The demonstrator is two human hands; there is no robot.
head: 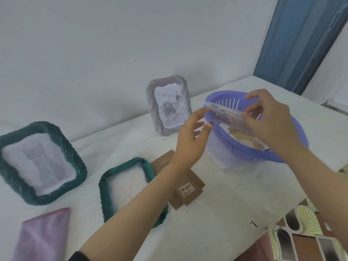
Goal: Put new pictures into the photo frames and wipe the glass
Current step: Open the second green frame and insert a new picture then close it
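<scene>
Purple basket (235, 152) holds paper drawings (243, 137) | hands: left hand (190, 140), right hand (271, 117) pinch one sheet (224, 113) above it

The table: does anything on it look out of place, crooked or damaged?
The small green frame lies flat with its back open, and a sheet with red marks lies inside. A brown backing board lies loose beside it, not fitted. Nothing looks spilled or broken.
</scene>
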